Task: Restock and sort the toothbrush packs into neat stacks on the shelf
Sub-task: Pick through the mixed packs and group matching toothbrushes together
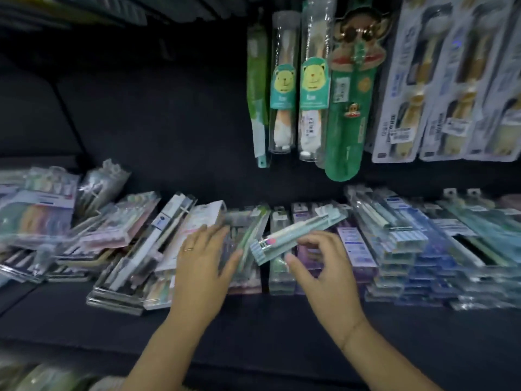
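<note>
Item: pale teal toothbrush pack, held at a slant above the middle rows of the dark shelf, far end pointing up and right; the right hand pinches its near end, fingers curled over the top, thumb beneath; the left hand has its fingers straight and laid flat on the green-edged pack just left of the held one, gripping nothing, with a ring on one finger. Under the held pack: purple packs lying front to back; right of these, blue packs in tiered stacks, edges roughly aligned; left of the hands, white and pink packs leaning askew; further left, a loose heap of pastel multi-packs. Hanging above: two bear-printed tubes, a green monkey pack and white twin packs; fine print is blurred.
</note>
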The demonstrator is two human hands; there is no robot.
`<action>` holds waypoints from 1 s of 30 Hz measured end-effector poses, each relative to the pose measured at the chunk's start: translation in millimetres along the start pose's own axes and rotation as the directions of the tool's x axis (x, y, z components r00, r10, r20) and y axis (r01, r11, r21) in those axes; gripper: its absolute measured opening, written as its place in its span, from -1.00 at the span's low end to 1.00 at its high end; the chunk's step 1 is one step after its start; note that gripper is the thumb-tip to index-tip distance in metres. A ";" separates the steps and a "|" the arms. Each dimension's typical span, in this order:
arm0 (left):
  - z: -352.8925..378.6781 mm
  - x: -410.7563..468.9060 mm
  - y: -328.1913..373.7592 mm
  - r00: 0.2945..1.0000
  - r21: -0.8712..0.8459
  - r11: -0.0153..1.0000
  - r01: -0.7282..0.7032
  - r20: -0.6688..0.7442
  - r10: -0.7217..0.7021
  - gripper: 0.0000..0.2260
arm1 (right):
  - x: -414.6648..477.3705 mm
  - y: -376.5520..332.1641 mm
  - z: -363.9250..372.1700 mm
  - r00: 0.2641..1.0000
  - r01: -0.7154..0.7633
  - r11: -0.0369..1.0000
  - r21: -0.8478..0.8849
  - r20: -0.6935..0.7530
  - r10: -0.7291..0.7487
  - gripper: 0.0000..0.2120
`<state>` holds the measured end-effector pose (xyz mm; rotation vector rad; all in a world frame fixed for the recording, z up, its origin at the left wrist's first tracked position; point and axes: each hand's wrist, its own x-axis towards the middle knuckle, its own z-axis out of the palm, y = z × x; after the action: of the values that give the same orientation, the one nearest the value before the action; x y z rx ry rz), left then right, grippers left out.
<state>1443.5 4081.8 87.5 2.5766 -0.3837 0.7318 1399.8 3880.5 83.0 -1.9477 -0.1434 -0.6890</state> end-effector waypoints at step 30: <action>57.2 -51.1 -1.9 0.996 0.080 0.994 0.070 -0.065 -0.065 -0.52 | -38.2 -12.5 64.0 0.505 -0.794 0.189 0.578 0.454 0.734 -0.80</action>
<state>1426.8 4063.6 14.8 2.6217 -0.2509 0.8170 1389.0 3948.8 52.7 -0.9657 0.4663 0.1822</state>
